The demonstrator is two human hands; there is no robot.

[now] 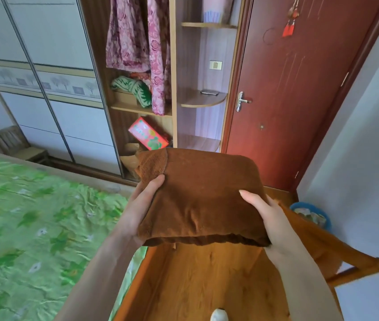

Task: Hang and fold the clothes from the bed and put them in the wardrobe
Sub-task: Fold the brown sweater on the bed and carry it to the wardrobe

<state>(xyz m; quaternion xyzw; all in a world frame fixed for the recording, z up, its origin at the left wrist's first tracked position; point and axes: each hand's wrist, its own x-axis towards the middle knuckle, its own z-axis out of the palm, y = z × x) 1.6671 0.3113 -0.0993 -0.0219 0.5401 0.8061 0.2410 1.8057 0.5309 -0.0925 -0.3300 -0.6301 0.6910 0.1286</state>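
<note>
2 hands carry 1 folded brown fleece garment [203, 200] in the air, between the bed [33, 228] and the open wardrobe [172, 72]. The left hand [142, 205] cups its left edge, thumb on top and fingers curled out of sight beneath; the right hand [262, 212] clamps the right edge the same way.

To finish this step well, I would keep the bundle level, with both thumbs pressing down so the layers do not slide open, then slip it flat onto a shelf, folded edge first, and draw the fingers out from under it last.

In the wardrobe's open bay, 2 pink floral garments [135, 42] hang from above. Below them a shelf [137, 109] bears a green and white patterned bundle [135, 89], with something orange behind it. The bottom compartment holds a red and green box [148, 134], tilted, and some tan paper. The curved corner shelf [203, 99] carries 1 dark phone [209, 92]; the shelf above it holds a pale pink item. By the door [299, 89], a blue basket [311, 216] holds what seems to be scraps; I cannot tell what.
</note>
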